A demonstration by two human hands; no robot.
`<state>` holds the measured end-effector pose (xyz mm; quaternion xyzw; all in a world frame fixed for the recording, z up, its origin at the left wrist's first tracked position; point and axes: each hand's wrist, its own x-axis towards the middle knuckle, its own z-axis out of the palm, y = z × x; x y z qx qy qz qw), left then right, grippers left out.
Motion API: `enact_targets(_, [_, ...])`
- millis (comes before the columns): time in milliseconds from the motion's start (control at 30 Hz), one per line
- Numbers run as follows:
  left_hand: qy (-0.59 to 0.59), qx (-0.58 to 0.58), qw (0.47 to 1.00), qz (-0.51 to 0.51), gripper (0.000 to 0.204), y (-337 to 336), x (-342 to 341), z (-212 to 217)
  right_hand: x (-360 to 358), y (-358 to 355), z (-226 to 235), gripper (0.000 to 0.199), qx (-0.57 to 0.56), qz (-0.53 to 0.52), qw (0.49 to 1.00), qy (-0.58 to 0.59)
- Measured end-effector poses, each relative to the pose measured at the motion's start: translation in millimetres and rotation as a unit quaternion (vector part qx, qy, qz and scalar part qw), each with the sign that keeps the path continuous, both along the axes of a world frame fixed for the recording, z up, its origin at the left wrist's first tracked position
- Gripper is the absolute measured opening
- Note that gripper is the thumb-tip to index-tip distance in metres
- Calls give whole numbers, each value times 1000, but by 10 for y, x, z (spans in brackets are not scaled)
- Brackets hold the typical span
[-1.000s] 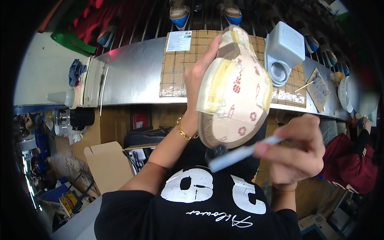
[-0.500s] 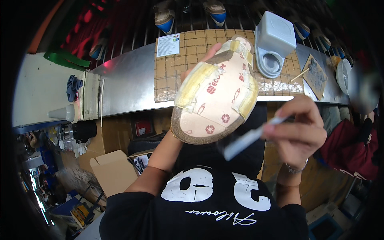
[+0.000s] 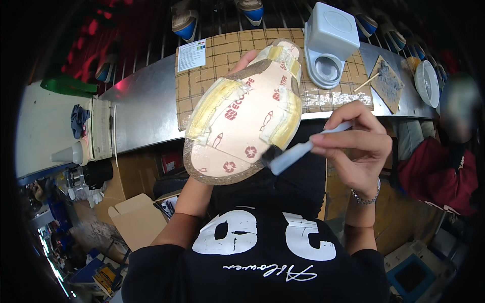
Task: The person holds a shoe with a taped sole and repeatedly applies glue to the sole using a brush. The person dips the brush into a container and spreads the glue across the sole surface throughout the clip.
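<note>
My left hand (image 3: pixel 244 61) is closed round the far left side of a shoe bottom (image 3: pixel 242 118), held tilted with its underside up. Pale pink insole board, yellowish taped straps folded over both sides and a brown rim show on it; most of that hand is hidden behind it. In my right hand (image 3: pixel 359 144), fingers and thumb pinch the pale plastic handle of a brush (image 3: pixel 293 157). Its dark bristles are at the shoe bottom's near right rim; whether they touch cannot be told.
Cardboard (image 3: pixel 212 96) covers part of the metal bench (image 3: pixel 144 108). On it stands a white pot with a round cup (image 3: pixel 333 35). A stained board with a stick (image 3: pixel 388 83) and a white bowl (image 3: pixel 427 83) lie right. Blue-toed shoes (image 3: pixel 186 26) sit on the rack behind. A person in maroon (image 3: pixel 437 177) is at right.
My right hand has brought the brush up to the shoe bottom's near right rim, from a blurred position further off. The whole view has shifted slightly; my left hand keeps its hold.
</note>
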<state>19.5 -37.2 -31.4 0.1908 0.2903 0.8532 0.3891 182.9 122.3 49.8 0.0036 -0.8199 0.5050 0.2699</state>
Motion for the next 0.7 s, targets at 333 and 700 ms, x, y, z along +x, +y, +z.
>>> enact_targets(333, [-16,-5,993,118,115,-89,-100,34,-34,984,-454,14,89,-281,954,-53])
enact_targets(700, [-102,43,992,-55,111,108,-221,169,-238,1064,-629,10,314,-251,911,-94])
